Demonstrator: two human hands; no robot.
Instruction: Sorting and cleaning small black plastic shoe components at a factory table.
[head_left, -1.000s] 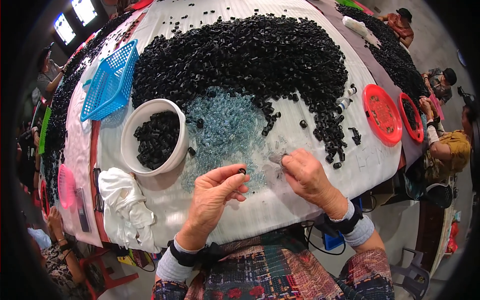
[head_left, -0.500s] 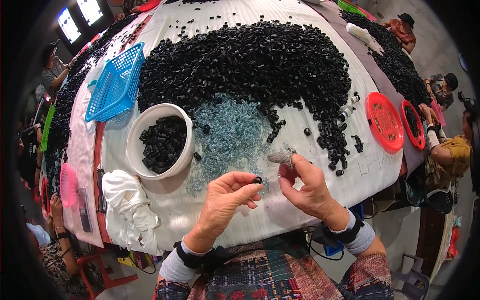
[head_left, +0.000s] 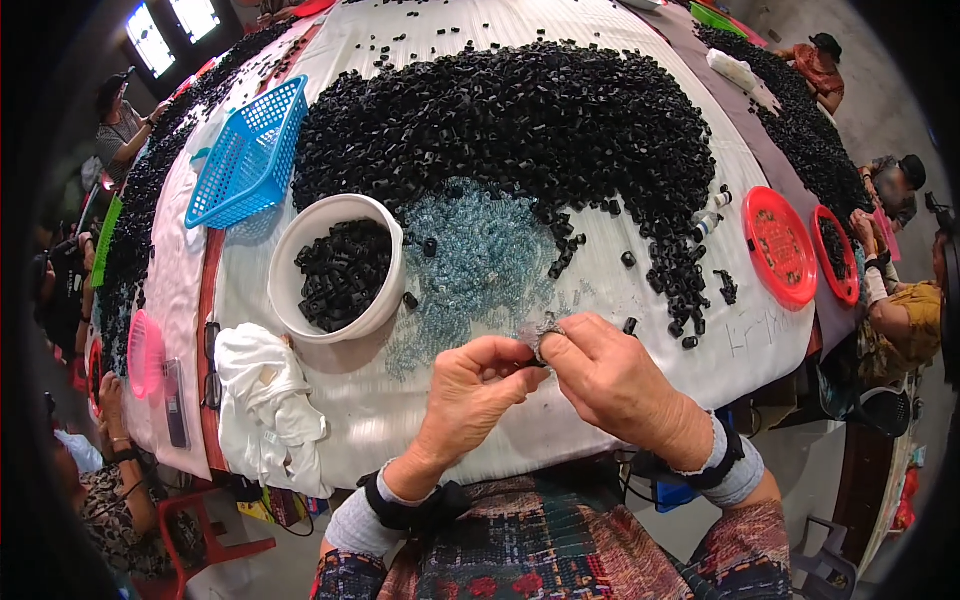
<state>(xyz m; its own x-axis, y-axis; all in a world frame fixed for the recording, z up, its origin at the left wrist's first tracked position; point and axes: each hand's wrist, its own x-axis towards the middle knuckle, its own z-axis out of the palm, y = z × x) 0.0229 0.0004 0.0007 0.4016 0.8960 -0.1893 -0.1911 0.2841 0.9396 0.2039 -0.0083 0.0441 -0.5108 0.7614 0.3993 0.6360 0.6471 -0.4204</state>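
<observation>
My left hand [head_left: 470,395] is closed, pinching a small black plastic piece [head_left: 540,363] that is mostly hidden between the fingertips. My right hand [head_left: 625,385] meets it from the right, its thumb and index finger closed against the same spot. A grey finger cover [head_left: 541,333] sits on the right index fingertip. Whatever the right fingertips hold is hidden. Just beyond both hands spreads a heap of tiny, shiny bluish pieces [head_left: 475,255] that look like coils. Behind it lies a large pile of small black plastic pieces [head_left: 500,120]. A white tub [head_left: 283,290] on the left holds more black pieces.
A blue plastic basket [head_left: 240,160] stands beyond the tub. White cloth [head_left: 262,390] lies near the table's left edge, by a phone [head_left: 175,405]. Red round trays [head_left: 778,250] are at the right. Other people sit along both sides, including a person in yellow [head_left: 912,315].
My hands have come together; the gap between their fingertips has closed. The right hand has turned inward, and the black piece in my left fingers is now mostly covered. The view has shifted slightly.
</observation>
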